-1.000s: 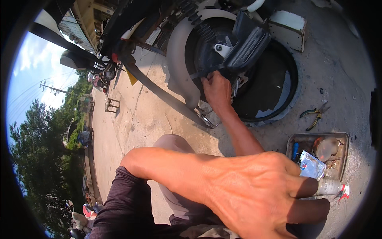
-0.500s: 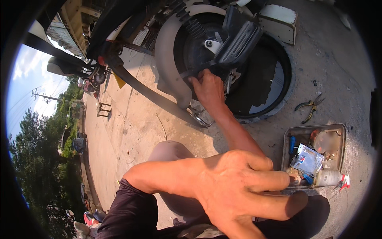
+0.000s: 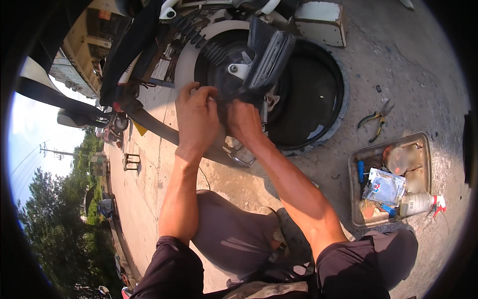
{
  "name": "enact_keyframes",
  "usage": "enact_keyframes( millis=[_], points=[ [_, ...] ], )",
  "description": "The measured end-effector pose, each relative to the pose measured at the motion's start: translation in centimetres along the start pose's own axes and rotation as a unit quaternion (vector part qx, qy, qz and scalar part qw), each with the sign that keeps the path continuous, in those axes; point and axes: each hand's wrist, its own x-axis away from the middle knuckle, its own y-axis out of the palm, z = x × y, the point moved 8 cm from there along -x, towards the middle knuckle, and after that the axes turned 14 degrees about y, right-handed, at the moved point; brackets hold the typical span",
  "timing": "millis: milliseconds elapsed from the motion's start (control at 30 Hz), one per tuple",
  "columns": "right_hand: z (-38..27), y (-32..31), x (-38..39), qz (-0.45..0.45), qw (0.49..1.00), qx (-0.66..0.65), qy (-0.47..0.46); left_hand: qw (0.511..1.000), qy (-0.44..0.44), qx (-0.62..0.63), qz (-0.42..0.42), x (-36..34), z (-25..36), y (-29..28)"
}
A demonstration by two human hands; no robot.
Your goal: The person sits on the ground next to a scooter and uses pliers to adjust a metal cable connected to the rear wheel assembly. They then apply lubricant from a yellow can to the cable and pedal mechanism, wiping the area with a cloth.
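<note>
My left hand (image 3: 198,112) and my right hand (image 3: 241,119) are close together at the lower part of a scooter's rear wheel (image 3: 224,77), beside the pale grey mudguard (image 3: 186,57). My left hand's fingers are curled at the mudguard's lower part. My right hand's fingers are bent inward just right of it; what either hand grips is hidden. Above them are a black coiled shock absorber (image 3: 204,45) and a dark plastic housing (image 3: 266,52). A small metal spring (image 3: 265,112) hangs right of my right hand, before a round black basin of dark water (image 3: 308,92).
Pliers (image 3: 378,122) lie on the concrete at right. A metal tray (image 3: 356,209) holds tools, a packet and containers, with a spray bottle (image 3: 418,203) at its corner. A white box (image 3: 319,22) is behind the basin. A small stool (image 3: 130,162) and parked scooters (image 3: 117,129) are at left.
My left hand has swung up from the low foreground to the wheel, beside my right hand, and its fingers have curled. My right hand stays at the wheel. The view has shifted somewhat.
</note>
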Motion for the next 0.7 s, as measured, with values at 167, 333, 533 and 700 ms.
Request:
enact_keyframes(
  millis=[167, 333, 533, 700],
  points=[
    [-0.6, -0.5, 0.4, 0.019, 0.999, -0.027, 0.012, 0.995, 0.047, -0.066, -0.066, 0.7, -0.5, 2.3],
    [0.3, 0.0, -0.4, -0.015, 1.0, -0.008, 0.019, 0.988, 0.083, -0.075, -0.11, 0.3, 0.4, 3.0],
    [0.0, -0.5, 0.2, 0.007, 0.999, -0.046, 0.02, 0.982, 0.111, -0.092, -0.121, 0.7, 0.4, 2.8],
    [0.1, 0.0, 0.3, -0.011, 0.998, -0.042, 0.041, 0.983, 0.119, -0.087, -0.109, 1.1, 0.2, 3.0]
  ],
)
